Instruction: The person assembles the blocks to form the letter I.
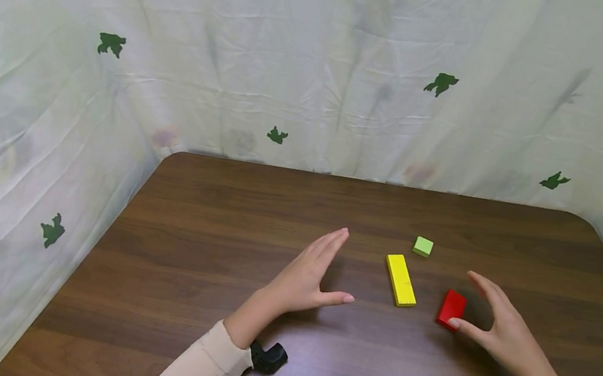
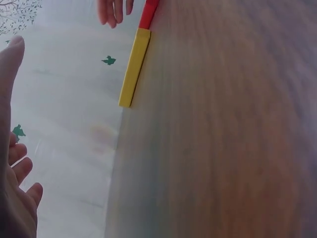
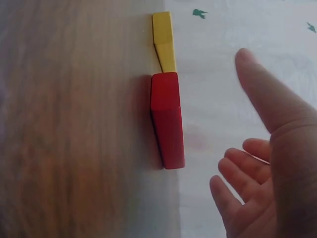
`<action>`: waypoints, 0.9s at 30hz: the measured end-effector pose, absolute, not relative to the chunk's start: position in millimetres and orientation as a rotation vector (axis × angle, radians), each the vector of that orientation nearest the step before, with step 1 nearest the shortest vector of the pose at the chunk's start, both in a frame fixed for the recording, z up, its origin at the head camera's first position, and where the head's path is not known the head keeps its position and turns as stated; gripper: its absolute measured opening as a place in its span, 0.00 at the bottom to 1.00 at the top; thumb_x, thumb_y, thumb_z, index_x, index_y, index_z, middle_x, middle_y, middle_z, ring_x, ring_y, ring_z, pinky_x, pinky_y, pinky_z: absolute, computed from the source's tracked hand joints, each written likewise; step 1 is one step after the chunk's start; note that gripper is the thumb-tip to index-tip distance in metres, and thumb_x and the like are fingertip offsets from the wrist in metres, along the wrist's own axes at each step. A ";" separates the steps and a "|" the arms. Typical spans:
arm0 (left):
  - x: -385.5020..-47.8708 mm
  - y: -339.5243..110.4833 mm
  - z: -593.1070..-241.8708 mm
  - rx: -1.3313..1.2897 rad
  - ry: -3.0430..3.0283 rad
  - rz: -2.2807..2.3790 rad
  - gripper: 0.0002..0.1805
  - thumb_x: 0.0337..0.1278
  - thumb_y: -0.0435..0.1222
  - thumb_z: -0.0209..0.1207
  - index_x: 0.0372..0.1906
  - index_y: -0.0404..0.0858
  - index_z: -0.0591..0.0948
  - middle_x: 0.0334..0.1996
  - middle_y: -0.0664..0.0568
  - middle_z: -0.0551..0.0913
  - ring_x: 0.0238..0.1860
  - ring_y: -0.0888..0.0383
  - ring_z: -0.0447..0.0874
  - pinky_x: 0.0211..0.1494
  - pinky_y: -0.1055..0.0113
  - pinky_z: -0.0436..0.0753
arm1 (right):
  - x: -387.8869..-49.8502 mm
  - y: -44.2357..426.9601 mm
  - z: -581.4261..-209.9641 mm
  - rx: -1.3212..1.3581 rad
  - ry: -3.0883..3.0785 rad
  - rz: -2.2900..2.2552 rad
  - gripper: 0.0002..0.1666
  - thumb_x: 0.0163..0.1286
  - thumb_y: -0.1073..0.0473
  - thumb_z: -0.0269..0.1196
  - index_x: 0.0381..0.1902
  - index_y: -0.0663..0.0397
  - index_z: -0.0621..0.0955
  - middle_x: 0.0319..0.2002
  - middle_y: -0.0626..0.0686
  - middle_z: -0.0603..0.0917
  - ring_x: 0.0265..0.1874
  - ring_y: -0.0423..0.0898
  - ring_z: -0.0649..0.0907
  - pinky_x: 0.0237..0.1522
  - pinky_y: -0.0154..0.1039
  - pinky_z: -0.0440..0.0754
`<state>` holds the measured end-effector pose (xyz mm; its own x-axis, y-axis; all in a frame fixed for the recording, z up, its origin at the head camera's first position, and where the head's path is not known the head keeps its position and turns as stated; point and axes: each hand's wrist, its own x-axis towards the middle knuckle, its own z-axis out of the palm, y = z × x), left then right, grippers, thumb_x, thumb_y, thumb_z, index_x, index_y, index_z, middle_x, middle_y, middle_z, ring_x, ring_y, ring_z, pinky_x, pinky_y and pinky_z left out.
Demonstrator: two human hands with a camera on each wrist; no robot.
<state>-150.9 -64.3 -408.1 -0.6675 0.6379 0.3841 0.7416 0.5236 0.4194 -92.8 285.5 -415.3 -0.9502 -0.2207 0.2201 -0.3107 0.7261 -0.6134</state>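
Observation:
On the brown table lie a long yellow block (image 1: 401, 281), a shorter red block (image 1: 452, 308) and a small green block (image 1: 423, 246). My left hand (image 1: 301, 277) is held over the table to the left of the yellow block, thumb spread from the fingers, with nothing in it. Close to the red block, my right hand (image 1: 497, 325) has its thumb and fingers spread wide and holds nothing. In the head view the right thumb tip overlaps the red block's near corner. The right wrist view shows a gap between the hand and the red block (image 3: 168, 124).
A dark wooden table (image 1: 187, 230) fills the lower scene. Behind it and at the sides hangs a pale curtain (image 1: 316, 75) with green leaf shapes. Black wrist devices, such as the left one (image 1: 269, 358), sit on both wrists.

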 end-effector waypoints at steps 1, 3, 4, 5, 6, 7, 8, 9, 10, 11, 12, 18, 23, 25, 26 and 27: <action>-151.0 -62.9 -408.9 -1.177 -2.587 -0.854 0.53 0.45 0.58 0.59 0.70 0.40 0.44 0.69 0.52 0.47 0.67 0.58 0.44 0.66 0.61 0.51 | -93.1 285.6 -416.5 0.432 -2.797 1.032 0.53 0.46 0.53 0.72 0.66 0.56 0.58 0.59 0.62 0.63 0.55 0.62 0.64 0.45 0.65 0.63; -150.8 -60.5 -410.0 -1.166 -2.609 -0.889 0.53 0.46 0.58 0.59 0.70 0.41 0.44 0.69 0.53 0.47 0.67 0.58 0.44 0.65 0.60 0.52 | -94.0 286.2 -418.9 0.441 -2.802 1.029 0.53 0.47 0.53 0.72 0.66 0.58 0.57 0.58 0.63 0.63 0.54 0.63 0.64 0.44 0.65 0.63; -150.6 -59.2 -410.7 -1.162 -2.620 -0.909 0.53 0.46 0.57 0.59 0.70 0.41 0.44 0.69 0.52 0.47 0.67 0.58 0.44 0.65 0.60 0.53 | -94.3 286.4 -420.1 0.441 -2.807 1.027 0.53 0.47 0.53 0.72 0.66 0.58 0.57 0.58 0.64 0.63 0.54 0.63 0.65 0.44 0.64 0.64; -150.3 -58.0 -411.3 -1.154 -2.633 -0.925 0.53 0.46 0.57 0.59 0.70 0.41 0.44 0.69 0.52 0.47 0.67 0.58 0.44 0.65 0.60 0.53 | -94.5 286.7 -421.2 0.442 -2.812 1.026 0.53 0.46 0.53 0.72 0.66 0.59 0.58 0.58 0.64 0.63 0.54 0.63 0.65 0.44 0.63 0.64; -150.0 -56.7 -411.9 -1.150 -2.644 -0.937 0.53 0.46 0.57 0.59 0.70 0.41 0.44 0.69 0.51 0.47 0.67 0.58 0.44 0.65 0.59 0.53 | -94.8 287.0 -422.4 0.443 -2.816 1.025 0.53 0.46 0.53 0.72 0.65 0.60 0.58 0.57 0.64 0.64 0.53 0.64 0.66 0.44 0.63 0.65; -149.9 -55.4 -412.4 -1.147 -2.653 -0.949 0.53 0.46 0.57 0.59 0.70 0.41 0.44 0.69 0.51 0.47 0.67 0.57 0.45 0.65 0.59 0.54 | -95.0 287.3 -423.5 0.444 -2.822 1.022 0.53 0.46 0.53 0.72 0.65 0.61 0.58 0.57 0.64 0.64 0.52 0.64 0.67 0.44 0.63 0.65; -149.6 -54.1 -412.7 -1.143 -2.663 -0.962 0.53 0.46 0.57 0.59 0.70 0.41 0.44 0.69 0.51 0.47 0.67 0.57 0.45 0.65 0.59 0.54 | -95.2 287.7 -424.5 0.440 -2.829 1.018 0.52 0.46 0.52 0.72 0.65 0.61 0.58 0.57 0.64 0.64 0.52 0.64 0.67 0.43 0.62 0.65; -149.4 -52.6 -413.0 -1.142 -2.673 -0.968 0.53 0.46 0.57 0.59 0.70 0.41 0.44 0.69 0.51 0.47 0.67 0.56 0.45 0.65 0.59 0.54 | -95.3 288.0 -425.3 0.438 -2.836 1.016 0.52 0.47 0.52 0.72 0.64 0.62 0.58 0.56 0.64 0.64 0.51 0.64 0.68 0.43 0.62 0.66; -149.2 -51.3 -413.4 -1.139 -2.683 -0.974 0.53 0.46 0.57 0.59 0.70 0.40 0.44 0.69 0.50 0.48 0.67 0.56 0.45 0.65 0.59 0.54 | -95.3 288.2 -426.1 0.437 -2.842 1.012 0.52 0.47 0.52 0.72 0.64 0.62 0.58 0.56 0.64 0.65 0.50 0.63 0.68 0.43 0.62 0.66; -149.3 -49.8 -413.9 -1.137 -2.691 -0.977 0.53 0.46 0.57 0.59 0.70 0.40 0.44 0.69 0.50 0.48 0.67 0.56 0.45 0.65 0.59 0.54 | -95.5 288.4 -427.0 0.436 -2.846 1.008 0.52 0.47 0.51 0.72 0.64 0.63 0.59 0.56 0.64 0.65 0.50 0.63 0.69 0.43 0.62 0.66; -149.4 -48.5 -414.6 -1.135 -2.697 -0.981 0.53 0.45 0.57 0.59 0.70 0.40 0.44 0.69 0.50 0.48 0.67 0.56 0.45 0.65 0.59 0.54 | -95.6 288.7 -427.7 0.435 -2.850 1.006 0.52 0.47 0.51 0.72 0.64 0.63 0.59 0.56 0.64 0.65 0.50 0.63 0.69 0.43 0.62 0.67; -151.5 -40.1 -420.2 -1.123 -2.727 -1.007 0.54 0.44 0.58 0.59 0.70 0.41 0.45 0.68 0.49 0.50 0.67 0.57 0.46 0.64 0.59 0.55 | -95.6 290.5 -432.1 0.448 -2.848 1.006 0.50 0.47 0.50 0.72 0.62 0.63 0.61 0.55 0.61 0.67 0.51 0.61 0.70 0.52 0.27 0.66; -153.1 -33.0 -424.6 -1.110 -2.752 -1.024 0.54 0.43 0.59 0.60 0.70 0.39 0.46 0.68 0.50 0.50 0.67 0.57 0.46 0.64 0.59 0.56 | -96.2 291.2 -435.2 0.476 -2.825 1.027 0.47 0.47 0.52 0.72 0.60 0.66 0.63 0.53 0.61 0.68 0.48 0.61 0.72 0.44 0.11 0.53; -154.0 -30.0 -426.3 -1.105 -2.761 -1.033 0.54 0.43 0.58 0.60 0.69 0.38 0.47 0.68 0.50 0.50 0.67 0.57 0.47 0.64 0.60 0.56 | -96.6 291.3 -435.8 0.481 -2.821 1.031 0.47 0.47 0.53 0.72 0.59 0.67 0.63 0.52 0.61 0.68 0.47 0.61 0.73 0.44 0.11 0.54; -154.5 -28.5 -427.0 -1.102 -2.763 -1.037 0.54 0.43 0.58 0.61 0.69 0.38 0.48 0.68 0.50 0.50 0.67 0.57 0.47 0.64 0.60 0.56 | -96.8 291.5 -436.1 0.483 -2.822 1.030 0.46 0.47 0.53 0.72 0.59 0.67 0.64 0.52 0.61 0.68 0.46 0.61 0.73 0.44 0.11 0.54; -155.1 -26.9 -427.9 -1.100 -2.767 -1.041 0.54 0.43 0.58 0.61 0.69 0.37 0.48 0.68 0.50 0.51 0.67 0.57 0.47 0.64 0.60 0.56 | -96.9 291.6 -436.3 0.484 -2.822 1.028 0.46 0.47 0.53 0.72 0.59 0.67 0.64 0.52 0.61 0.68 0.46 0.61 0.74 0.44 0.11 0.55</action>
